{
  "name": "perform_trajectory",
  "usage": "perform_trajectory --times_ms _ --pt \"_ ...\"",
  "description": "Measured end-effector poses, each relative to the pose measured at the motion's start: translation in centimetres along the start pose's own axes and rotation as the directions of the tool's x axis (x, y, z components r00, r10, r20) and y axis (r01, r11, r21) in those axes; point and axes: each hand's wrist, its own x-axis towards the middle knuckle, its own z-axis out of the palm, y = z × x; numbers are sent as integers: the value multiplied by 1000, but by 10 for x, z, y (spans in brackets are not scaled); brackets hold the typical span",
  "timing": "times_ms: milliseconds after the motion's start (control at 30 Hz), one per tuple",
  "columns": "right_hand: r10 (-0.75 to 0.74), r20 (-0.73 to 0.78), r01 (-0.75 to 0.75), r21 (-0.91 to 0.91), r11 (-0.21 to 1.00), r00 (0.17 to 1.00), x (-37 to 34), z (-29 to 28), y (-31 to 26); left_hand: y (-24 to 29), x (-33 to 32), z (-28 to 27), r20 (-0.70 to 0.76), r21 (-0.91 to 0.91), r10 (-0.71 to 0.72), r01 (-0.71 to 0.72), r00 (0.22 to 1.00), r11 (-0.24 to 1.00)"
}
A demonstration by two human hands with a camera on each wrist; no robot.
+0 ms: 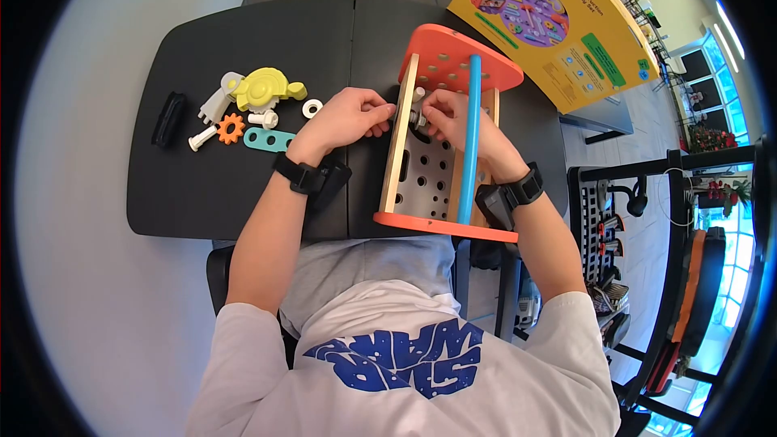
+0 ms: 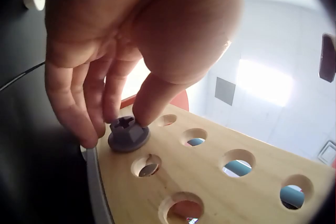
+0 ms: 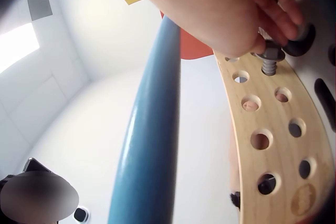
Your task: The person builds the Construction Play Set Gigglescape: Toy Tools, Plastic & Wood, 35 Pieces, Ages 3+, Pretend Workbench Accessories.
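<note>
The red-ended toy toolbox [image 1: 463, 231] stands on the dark table, with a light wooden side panel [image 1: 398, 146] drilled with holes. On the panel's outer face, my left hand [image 1: 350, 119] pinches the cross-slotted head of a grey toy bolt [image 2: 127, 136] between thumb and fingertips. The bolt's threaded shaft [image 3: 269, 67] comes out of a hole on the inner face. Inside the box, under the blue handle bar [image 1: 471, 154], my right hand [image 1: 457, 120] pinches a grey nut [image 3: 272, 50] on that shaft. Its fingers partly cover the nut.
Left on the table lie a yellow-green toy piece [image 1: 263, 89], an orange gear [image 1: 231, 129], a teal strip [image 1: 267, 140], a white ring [image 1: 312, 108], white bolts and a black case [image 1: 168, 119]. A yellow box [image 1: 558, 24] stands behind the toolbox.
</note>
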Motion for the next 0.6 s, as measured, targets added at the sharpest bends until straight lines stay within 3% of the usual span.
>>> perform_trajectory --times_ms 167,300,400,467,600 --pt "-15 67 24 -124 992 998 2 -4 2 0 -2 -2 28 -78 93 -90 995 993" --pt "24 98 -6 -180 984 995 0 -6 -5 6 -6 -4 41 -26 76 -75 996 997" --pt "51 124 -28 -182 983 991 2 -5 -4 0 -3 -3 50 -79 96 -92 994 993" --pt "43 100 -30 -127 991 994 1 -3 -5 -2 -2 -1 20 -49 198 -196 980 979" --pt "41 55 -38 -46 998 998 -3 -1 -9 2 -1 0 20 -26 169 -169 985 985"
